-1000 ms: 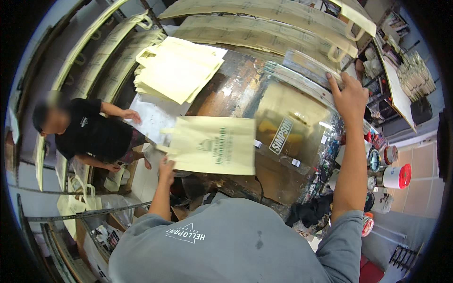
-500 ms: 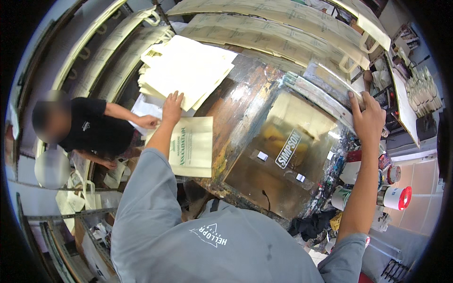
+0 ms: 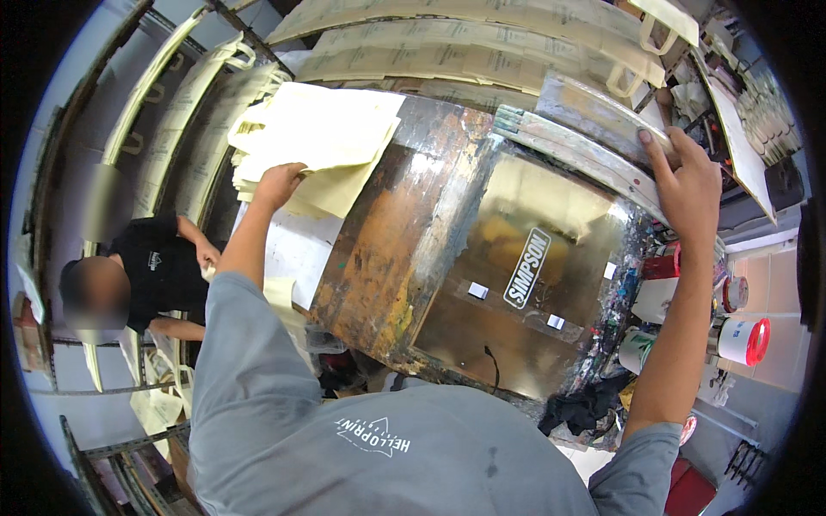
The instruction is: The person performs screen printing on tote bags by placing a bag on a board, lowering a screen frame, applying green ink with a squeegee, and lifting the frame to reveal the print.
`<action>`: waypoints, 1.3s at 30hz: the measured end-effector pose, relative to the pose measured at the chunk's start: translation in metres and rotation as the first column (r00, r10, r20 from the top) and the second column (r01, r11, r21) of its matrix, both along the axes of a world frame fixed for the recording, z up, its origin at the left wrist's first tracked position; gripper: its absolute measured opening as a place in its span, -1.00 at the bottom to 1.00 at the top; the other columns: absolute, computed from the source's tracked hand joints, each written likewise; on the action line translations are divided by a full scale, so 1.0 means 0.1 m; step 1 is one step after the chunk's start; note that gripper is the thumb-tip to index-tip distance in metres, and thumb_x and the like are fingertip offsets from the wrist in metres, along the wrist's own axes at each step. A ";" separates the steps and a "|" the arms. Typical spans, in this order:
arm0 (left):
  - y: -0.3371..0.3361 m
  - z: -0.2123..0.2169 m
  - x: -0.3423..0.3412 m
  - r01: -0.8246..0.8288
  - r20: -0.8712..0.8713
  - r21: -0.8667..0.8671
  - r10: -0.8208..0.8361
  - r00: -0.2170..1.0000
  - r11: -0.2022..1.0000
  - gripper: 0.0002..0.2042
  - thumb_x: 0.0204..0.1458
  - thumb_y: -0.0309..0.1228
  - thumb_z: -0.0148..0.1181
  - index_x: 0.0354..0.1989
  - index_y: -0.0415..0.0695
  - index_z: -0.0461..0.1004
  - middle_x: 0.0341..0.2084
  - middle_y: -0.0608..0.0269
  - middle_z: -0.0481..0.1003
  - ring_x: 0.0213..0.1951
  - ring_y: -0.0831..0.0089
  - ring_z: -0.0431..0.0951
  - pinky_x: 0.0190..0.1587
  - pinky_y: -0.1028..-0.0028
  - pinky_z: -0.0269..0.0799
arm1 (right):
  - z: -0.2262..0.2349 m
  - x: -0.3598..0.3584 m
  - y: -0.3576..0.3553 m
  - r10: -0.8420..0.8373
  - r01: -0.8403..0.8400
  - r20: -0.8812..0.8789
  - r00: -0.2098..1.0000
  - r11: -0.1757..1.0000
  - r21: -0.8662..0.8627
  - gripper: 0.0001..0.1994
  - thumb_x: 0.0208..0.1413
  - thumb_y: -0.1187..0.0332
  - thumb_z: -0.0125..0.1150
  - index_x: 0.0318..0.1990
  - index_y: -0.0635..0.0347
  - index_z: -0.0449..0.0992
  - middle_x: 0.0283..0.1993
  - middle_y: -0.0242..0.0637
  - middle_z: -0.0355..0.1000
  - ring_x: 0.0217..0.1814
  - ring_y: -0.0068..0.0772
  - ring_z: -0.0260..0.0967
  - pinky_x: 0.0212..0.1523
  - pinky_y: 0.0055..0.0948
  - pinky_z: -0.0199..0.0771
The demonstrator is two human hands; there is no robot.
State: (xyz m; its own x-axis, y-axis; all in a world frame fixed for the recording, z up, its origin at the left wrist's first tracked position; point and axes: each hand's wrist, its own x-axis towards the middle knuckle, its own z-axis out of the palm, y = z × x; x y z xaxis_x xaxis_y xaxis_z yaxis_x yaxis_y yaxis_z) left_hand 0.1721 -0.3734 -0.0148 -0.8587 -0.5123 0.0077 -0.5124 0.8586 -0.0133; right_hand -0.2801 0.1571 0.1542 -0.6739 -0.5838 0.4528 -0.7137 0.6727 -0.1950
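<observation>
A stack of cream cloth bags lies at the far left of the worktable. My left hand is closed on the near edge of the top bag, whose corner curls up beside my fingers. At the right, my right hand grips the near end of a raised screen-printing frame, thumb on its edge. Below the frame lies a glossy brown printing board with small white markers and a black-and-white label; no bag lies on it. The frame's underside is hidden from view.
A co-worker in black stands at the left, a hand near a cream bag. Racks of printed bags line the back. Paint tubs and a dark rag sit at the right. The wooden table is paint-stained.
The printed bag near my left hand has left the table's left side, toward the co-worker. My left hand has closed on the stack's top bag. My right hand still holds the frame.
</observation>
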 end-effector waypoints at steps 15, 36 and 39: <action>3.73 -1.88 -1.91 0.725 -0.200 0.148 -0.698 0.688 0.672 -0.31 0.08 -0.52 0.24 0.47 -0.10 0.27 0.40 0.07 0.38 0.43 0.03 0.35 0.53 0.03 0.19 | -0.24 0.17 0.09 0.078 -0.094 -0.188 0.979 0.992 -0.081 -0.45 0.25 -0.24 0.21 -0.33 0.14 0.61 -0.34 -0.12 0.60 -0.17 0.00 0.56 -0.10 0.04 0.26; 5.05 -1.80 -2.07 0.552 -0.290 0.266 -0.480 0.828 0.791 0.10 0.01 0.57 0.03 0.56 -0.06 0.24 0.60 -0.04 0.02 0.62 -0.21 -0.17 0.49 -0.50 -0.49 | -0.25 0.32 0.19 0.029 -0.027 -0.102 0.994 1.000 0.014 -0.39 0.25 -0.28 0.19 -0.22 0.20 0.68 -0.32 -0.08 0.60 -0.17 -0.04 0.55 -0.06 -0.05 0.29; 5.00 -1.90 -1.96 0.500 -0.223 0.246 -0.454 0.863 0.830 0.17 -0.07 0.63 0.04 0.60 0.00 0.16 0.63 -0.02 -0.03 0.63 -0.23 -0.20 0.44 -0.59 -0.50 | -0.19 0.32 0.15 0.044 -0.044 0.003 0.999 0.999 -0.027 -0.41 0.28 -0.21 0.18 -0.28 0.27 0.61 -0.29 -0.02 0.58 -0.19 0.00 0.52 0.07 -0.01 0.35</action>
